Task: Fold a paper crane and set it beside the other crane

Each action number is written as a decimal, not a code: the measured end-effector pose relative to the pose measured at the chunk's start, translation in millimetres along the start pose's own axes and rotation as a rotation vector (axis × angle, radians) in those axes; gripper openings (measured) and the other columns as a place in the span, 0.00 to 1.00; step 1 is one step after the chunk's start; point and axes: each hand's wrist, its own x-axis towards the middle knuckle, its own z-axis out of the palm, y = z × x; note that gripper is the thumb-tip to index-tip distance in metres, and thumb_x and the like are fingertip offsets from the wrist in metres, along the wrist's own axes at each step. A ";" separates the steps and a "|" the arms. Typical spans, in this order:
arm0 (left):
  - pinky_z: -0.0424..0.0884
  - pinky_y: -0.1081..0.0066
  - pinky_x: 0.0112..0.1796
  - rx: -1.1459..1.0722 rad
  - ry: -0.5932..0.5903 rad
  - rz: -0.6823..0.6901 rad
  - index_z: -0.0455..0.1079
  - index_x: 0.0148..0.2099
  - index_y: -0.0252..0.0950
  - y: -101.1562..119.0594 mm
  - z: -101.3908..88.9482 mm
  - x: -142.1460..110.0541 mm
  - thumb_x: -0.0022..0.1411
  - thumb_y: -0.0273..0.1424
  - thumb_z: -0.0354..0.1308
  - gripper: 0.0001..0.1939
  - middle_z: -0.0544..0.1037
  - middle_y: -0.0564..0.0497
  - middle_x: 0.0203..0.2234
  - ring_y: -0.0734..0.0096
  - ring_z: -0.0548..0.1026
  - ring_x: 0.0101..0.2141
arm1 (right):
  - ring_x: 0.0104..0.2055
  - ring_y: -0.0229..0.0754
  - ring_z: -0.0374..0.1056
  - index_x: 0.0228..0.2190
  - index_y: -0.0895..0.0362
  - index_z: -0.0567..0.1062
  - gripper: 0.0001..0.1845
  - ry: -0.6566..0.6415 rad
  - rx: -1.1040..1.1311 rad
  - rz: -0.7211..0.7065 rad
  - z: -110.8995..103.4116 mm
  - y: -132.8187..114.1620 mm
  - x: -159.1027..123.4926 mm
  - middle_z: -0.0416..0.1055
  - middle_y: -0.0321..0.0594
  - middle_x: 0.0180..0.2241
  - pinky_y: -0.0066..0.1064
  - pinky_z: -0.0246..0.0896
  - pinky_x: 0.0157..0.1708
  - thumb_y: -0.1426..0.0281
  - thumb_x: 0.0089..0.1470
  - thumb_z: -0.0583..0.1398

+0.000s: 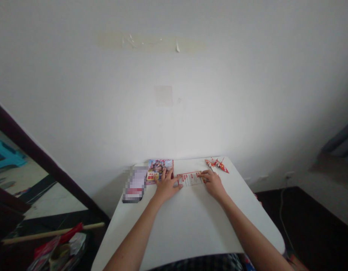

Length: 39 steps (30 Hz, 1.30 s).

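Observation:
A small printed leaflet with red and white patches lies flat on the white table. My left hand spreads its fingers: the fingertips rest on a stack of colourful flyers, and the thumb reaches the leaflet's left edge. At the leaflet's right end, my right hand has its fingers bent and closed on the paper, the index finger lying along it. Just beyond that hand are red-and-white folded paper pieces, which look like origami cranes. Part of the flyers is hidden under my left fingers.
A phone-like object, blurred out, lies at the table's left edge. The white table stands against a wall. On the floor at left are a wooden stick and a bag of odds and ends. A cable hangs at right.

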 end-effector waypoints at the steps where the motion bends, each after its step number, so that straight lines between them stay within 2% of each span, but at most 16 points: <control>1: 0.37 0.25 0.60 0.006 0.027 0.010 0.65 0.62 0.65 2.4 1.1 -1.2 0.63 0.49 0.54 0.25 0.52 0.57 0.72 0.41 0.41 0.71 | 0.54 0.45 0.64 0.47 0.44 0.80 0.25 0.024 -0.019 -0.004 0.0 -3.1 -2.0 0.72 0.36 0.54 0.38 0.56 0.55 0.79 0.56 0.54; 4: 0.39 0.24 0.60 0.013 0.087 -0.060 0.69 0.60 0.62 13.9 5.9 -4.1 0.61 0.46 0.57 0.24 0.58 0.55 0.70 0.42 0.46 0.70 | 0.53 0.48 0.64 0.46 0.47 0.80 0.19 0.071 -0.088 -0.005 -1.0 -14.3 -8.1 0.72 0.38 0.52 0.41 0.54 0.55 0.73 0.57 0.56; 7: 0.38 0.24 0.60 0.023 0.151 -0.084 0.72 0.58 0.55 27.4 11.1 -5.8 0.59 0.48 0.58 0.25 0.60 0.51 0.69 0.40 0.47 0.69 | 0.51 0.49 0.63 0.45 0.50 0.78 0.15 0.090 -0.136 0.005 -3.7 -24.5 -12.1 0.72 0.41 0.50 0.43 0.53 0.54 0.66 0.57 0.60; 12: 0.38 0.25 0.61 0.039 0.217 -0.105 0.72 0.57 0.51 40.3 16.9 -6.6 0.58 0.51 0.58 0.27 0.60 0.47 0.68 0.41 0.47 0.69 | 0.52 0.49 0.62 0.46 0.51 0.76 0.17 0.107 -0.160 0.010 -4.9 -32.4 -13.6 0.71 0.43 0.49 0.41 0.54 0.53 0.60 0.56 0.62; 19: 0.40 0.25 0.61 0.078 0.283 -0.106 0.73 0.55 0.44 50.2 22.5 -5.5 0.59 0.54 0.55 0.28 0.61 0.42 0.67 0.40 0.50 0.68 | 0.53 0.51 0.61 0.48 0.50 0.75 0.22 0.144 -0.169 0.043 2.4 -36.9 -14.1 0.69 0.42 0.51 0.42 0.53 0.55 0.56 0.52 0.65; 25: 0.42 0.26 0.60 0.067 0.242 -0.150 0.70 0.57 0.44 53.0 25.4 -2.0 0.57 0.55 0.56 0.31 0.60 0.41 0.68 0.40 0.48 0.68 | 0.54 0.52 0.61 0.48 0.49 0.76 0.24 0.129 -0.146 0.066 1.1 -38.7 -13.0 0.68 0.43 0.51 0.43 0.53 0.55 0.56 0.51 0.66; 31: 0.40 0.24 0.60 0.046 0.189 -0.169 0.69 0.58 0.45 51.7 20.1 0.9 0.55 0.54 0.59 0.32 0.57 0.41 0.69 0.38 0.45 0.69 | 0.54 0.52 0.61 0.49 0.47 0.76 0.24 0.086 -0.073 0.115 3.7 -32.9 -6.8 0.67 0.43 0.52 0.44 0.53 0.55 0.58 0.49 0.68; 36: 0.40 0.23 0.59 0.027 0.152 -0.161 0.69 0.58 0.47 47.4 12.4 0.1 0.55 0.52 0.59 0.31 0.54 0.45 0.71 0.37 0.43 0.70 | 0.54 0.51 0.61 0.49 0.45 0.77 0.23 0.075 -0.039 0.111 5.8 -27.3 -4.8 0.67 0.42 0.52 0.44 0.53 0.55 0.59 0.49 0.68; 39: 0.41 0.22 0.58 -0.015 0.090 -0.170 0.69 0.58 0.50 41.1 7.6 0.5 0.54 0.51 0.61 0.30 0.51 0.50 0.72 0.37 0.40 0.70 | 0.54 0.51 0.61 0.49 0.45 0.77 0.23 0.080 -0.036 0.112 6.4 -26.5 -5.0 0.67 0.42 0.52 0.43 0.54 0.54 0.59 0.50 0.68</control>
